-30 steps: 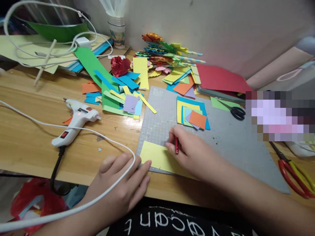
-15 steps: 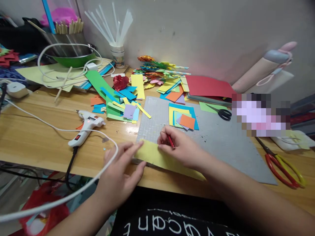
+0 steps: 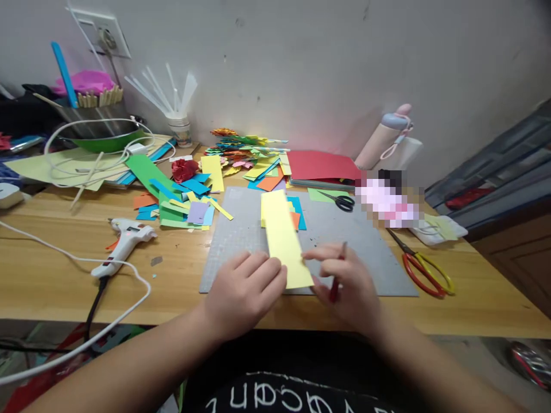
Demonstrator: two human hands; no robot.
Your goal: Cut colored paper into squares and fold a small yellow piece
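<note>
A long yellow paper strip (image 3: 284,240) lies lengthwise on the grey cutting mat (image 3: 241,241), running away from me. My left hand (image 3: 243,292) rests flat on the mat with its fingertips on the strip's near left edge. My right hand (image 3: 346,284) sits just right of the strip's near end, fingers closed round a thin red pen or knife (image 3: 338,275). The strip's far end overlaps a small stack of blue, yellow and orange paper squares (image 3: 297,215).
A white glue gun (image 3: 124,241) with its cable lies at the left. Coloured paper scraps (image 3: 185,198) pile up behind it. Black scissors (image 3: 342,201) and red-and-yellow scissors (image 3: 424,269) lie at the right, a red sheet (image 3: 321,165) behind them.
The yellow strip has turned from lying crosswise at the mat's near edge to pointing away from me. Both hands shifted with it, and the view has risen and pulled back.
</note>
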